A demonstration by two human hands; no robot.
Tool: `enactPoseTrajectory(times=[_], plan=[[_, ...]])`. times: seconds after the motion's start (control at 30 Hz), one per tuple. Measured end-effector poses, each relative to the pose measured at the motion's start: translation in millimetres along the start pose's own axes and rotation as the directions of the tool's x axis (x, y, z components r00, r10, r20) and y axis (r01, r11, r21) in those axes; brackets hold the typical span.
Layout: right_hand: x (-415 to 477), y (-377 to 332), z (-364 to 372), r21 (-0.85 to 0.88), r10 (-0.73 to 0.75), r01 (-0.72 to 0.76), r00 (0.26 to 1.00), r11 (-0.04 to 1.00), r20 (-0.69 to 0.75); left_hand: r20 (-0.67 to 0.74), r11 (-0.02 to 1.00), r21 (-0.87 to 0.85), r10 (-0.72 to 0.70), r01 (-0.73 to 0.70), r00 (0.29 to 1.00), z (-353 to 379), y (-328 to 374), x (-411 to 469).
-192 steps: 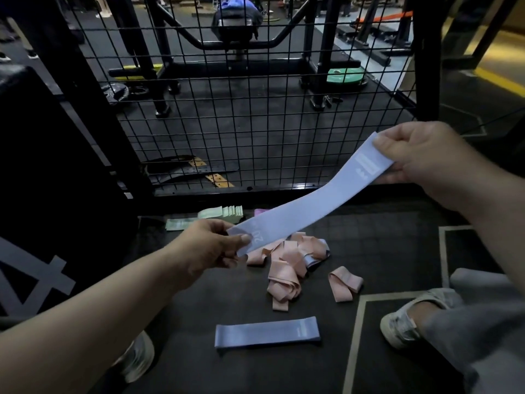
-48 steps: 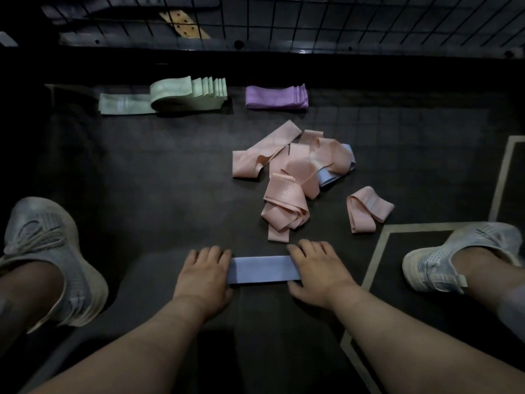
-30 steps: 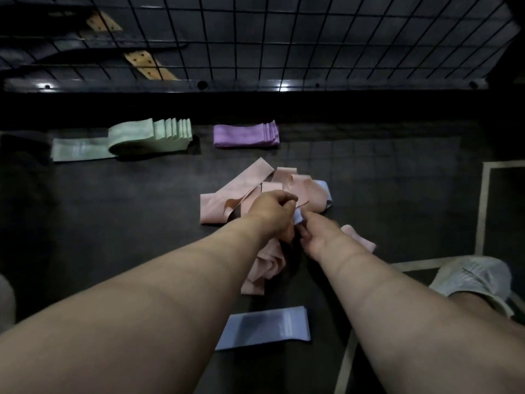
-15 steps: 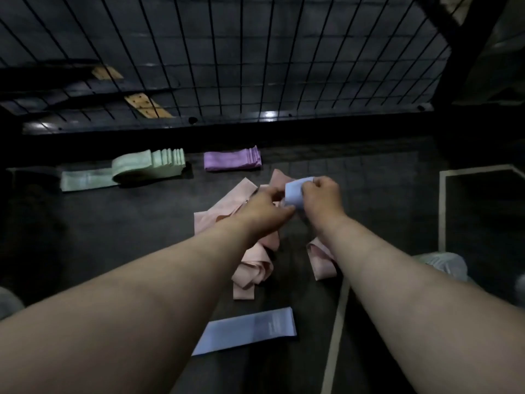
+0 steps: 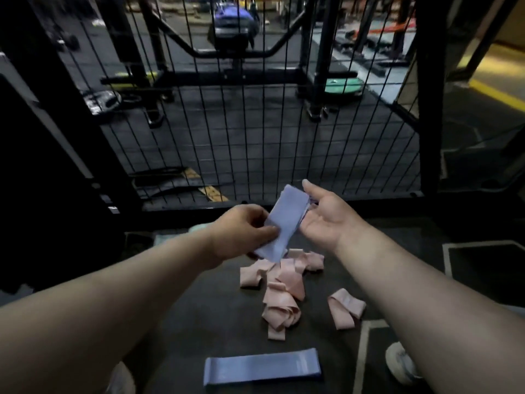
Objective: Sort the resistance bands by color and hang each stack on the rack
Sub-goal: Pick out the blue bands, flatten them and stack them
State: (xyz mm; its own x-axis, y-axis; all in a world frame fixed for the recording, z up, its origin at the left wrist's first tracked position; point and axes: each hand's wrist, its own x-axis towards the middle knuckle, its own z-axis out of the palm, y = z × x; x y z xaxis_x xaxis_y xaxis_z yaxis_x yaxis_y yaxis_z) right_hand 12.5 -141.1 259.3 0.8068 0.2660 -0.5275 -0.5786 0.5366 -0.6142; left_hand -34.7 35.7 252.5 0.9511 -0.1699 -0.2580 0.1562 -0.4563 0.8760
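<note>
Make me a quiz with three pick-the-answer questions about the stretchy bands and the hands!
1. Where does the flat blue band lie?
A) nearer the person than the pink pile
B) hanging on the wire fence
C) under the pink pile

2. What colour is the held band?
A) pink
B) blue
C) yellow

3. What is the left hand doing with it?
A) pinching it
B) pressing it flat on the ground
C) not touching it

Answers:
1 A, it lies at the bottom of the view, below the pile.
2 B, it is pale blue like the flat one.
3 A, thumb and fingers close on its lower part, while the right hand is open beside it.
</note>
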Motion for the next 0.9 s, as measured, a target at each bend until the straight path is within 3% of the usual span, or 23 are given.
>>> enactPoseTrajectory(times=[0.1,0.2,0.27,0.37,0.43,0.5,0.63,0.73,0.8,0.9], plan=[[-30.1,-5.4,20.5,0.035,-0.019,0.018,0.999,0.999,0.029,0.049,0.994,0.100,0.032,-0.037,0.998,-23.2,8.3,-35.8],[-56.2,-7.0,29.0,-0.086,-0.054,0.060,0.995,0.994,0.079,0.151,0.985,0.170,-0.007,-0.019,0.989,-40.3,8.8,-65.2],[-73.9,-2.6,31.6,-0.196,-0.083,0.113,0.984,0.974,0.156,0.224,0.993,0.116,-0.015,-0.011,0.974,-43.5,1.6,-78.5],[-95.0,10.5,31.4,-0.391,-0.069,0.194,0.947,0.900,0.313,0.172,0.962,-0.273,0.040,0.009,0.984,-33.8,-0.1,-82.5],[-106.5,21.9,31.4,-0.562,-0.063,0.256,0.939,0.787,0.339,0.137,0.812,-0.579,0.017,0.066,0.990,-24.4,9.4,-80.7],[-112.8,32.3,30.8,-0.681,-0.079,0.285,0.945,0.674,0.317,0.089,0.682,-0.729,0.011,0.058,0.996,-16.8,18.5,-81.5],[-113.6,42.3,26.6,-0.828,-0.057,0.280,0.955,0.486,0.290,-0.130,0.702,-0.707,-0.012,-0.085,0.991,-10.6,18.8,-83.5],[-111.1,42.2,27.2,-0.862,-0.088,0.273,0.961,0.428,0.261,-0.246,0.737,-0.661,-0.034,-0.142,0.969,-11.9,16.1,-80.0],[-109.3,40.2,28.4,-0.855,-0.199,0.297,0.952,0.426,0.232,-0.282,0.769,-0.616,-0.012,-0.172,0.959,-9.7,17.1,-80.9],[-110.1,32.7,32.2,-0.841,-0.414,0.413,0.873,0.348,0.257,-0.315,0.833,-0.519,0.024,-0.193,0.949,-4.0,19.9,-85.9]])
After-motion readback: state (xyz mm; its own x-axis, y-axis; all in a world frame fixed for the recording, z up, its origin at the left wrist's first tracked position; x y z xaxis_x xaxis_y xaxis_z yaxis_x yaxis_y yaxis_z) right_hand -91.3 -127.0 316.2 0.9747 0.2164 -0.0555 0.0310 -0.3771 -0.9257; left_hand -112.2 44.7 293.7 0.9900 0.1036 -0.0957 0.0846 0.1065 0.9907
